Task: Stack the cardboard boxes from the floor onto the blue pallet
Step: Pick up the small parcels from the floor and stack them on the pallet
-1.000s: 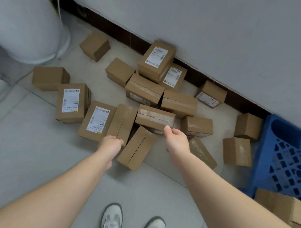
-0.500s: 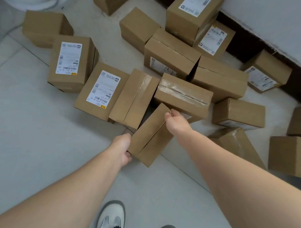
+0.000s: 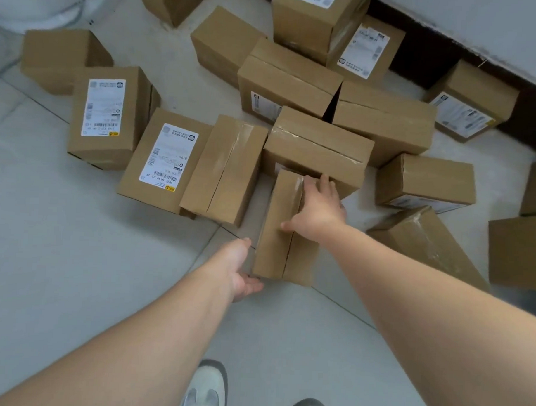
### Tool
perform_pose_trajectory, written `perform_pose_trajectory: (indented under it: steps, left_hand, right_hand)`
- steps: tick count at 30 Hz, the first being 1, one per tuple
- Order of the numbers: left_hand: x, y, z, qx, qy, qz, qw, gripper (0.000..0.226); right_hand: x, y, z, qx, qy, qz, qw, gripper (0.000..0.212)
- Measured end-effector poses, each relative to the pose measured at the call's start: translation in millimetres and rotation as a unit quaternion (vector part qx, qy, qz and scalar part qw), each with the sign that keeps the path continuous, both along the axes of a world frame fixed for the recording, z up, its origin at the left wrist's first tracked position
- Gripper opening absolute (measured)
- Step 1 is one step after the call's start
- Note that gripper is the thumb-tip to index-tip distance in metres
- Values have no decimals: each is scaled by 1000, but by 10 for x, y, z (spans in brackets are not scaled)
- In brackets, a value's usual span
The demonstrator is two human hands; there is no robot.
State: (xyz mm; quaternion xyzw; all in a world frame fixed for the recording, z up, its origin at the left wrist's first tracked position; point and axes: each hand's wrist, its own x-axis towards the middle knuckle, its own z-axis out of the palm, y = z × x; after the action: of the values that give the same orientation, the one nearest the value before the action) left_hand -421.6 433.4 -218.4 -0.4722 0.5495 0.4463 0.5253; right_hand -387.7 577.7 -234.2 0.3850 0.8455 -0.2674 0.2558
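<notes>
Cardboard boxes (image 3: 317, 150) lie scattered over the floor (image 3: 61, 256); the pallet is out of view. The nearest box (image 3: 274, 233), turned lengthwise since a moment ago, is being gathered for lifting: right hand (image 3: 316, 210) spread flat on top, left hand (image 3: 238, 270) open at its near-left corner, no longer gripping.

Plain brown cardboard boxes (image 3: 317, 143) are lying over a pale grey tiled floor (image 3: 61, 256) crossed by thin dark grout lines. Several are showing white shipping labels (image 3: 168, 156) printed with black barcodes and small yellow marks, while others are carrying strips of glossy clear tape (image 3: 232, 150). A dark brown baseboard (image 3: 433, 53) is running beneath a white wall (image 3: 494, 25), and white-and-grey sneakers (image 3: 205, 389) are showing at the bottom edge.
</notes>
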Motion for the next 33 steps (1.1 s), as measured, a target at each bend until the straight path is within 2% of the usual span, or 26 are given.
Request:
perform_pose_trajectory:
  steps: [4,6,9,11,13,17,21,23,26,28,33]
  left_hand:
    - [63,47,-55,4,0,8,1000,66]
    - [72,32,-35,-37,19,-6,999,59]
    - [125,-87,62,-97,47,-18,994,45]
    - [190,-146,207,-114,59,-43,991,29]
    - [275,-145,431,-103,73,-79,989,20]
    - [422,49,952,-81,121,-124,981,19]
    - [505,470,1543,-44,192,-158,967,19]
    - [524,724,1810,-25,246,-201,948,15]
    - [635,1115,2213,20,309,-262,914,21]
    - [806,1366,2501,50,336,-294,894,26]
    - [1428,1930,3099,140,357,-360,850,36]
  right_hand:
    - [42,78,-48,85,-2,89,992,113]
    - [77,94,2,64,-21,71,995,107]
    - [245,79,101,-73,-14,-64,995,84]
    - [439,50,219,-111,32,-175,978,76]
    - [612,38,419,-113,57,-258,958,75]
    - [912,177,1009,-104,69,-363,923,87]
    - [1248,502,1671,-51,114,-413,902,57]
    - [1449,682,2040,-46,146,-450,880,43]
    - [1817,882,2582,-53,187,-502,843,26]
    - [2114,967,2869,-47,213,-537,815,27]
    - [2892,1091,3440,25,247,-630,735,44]
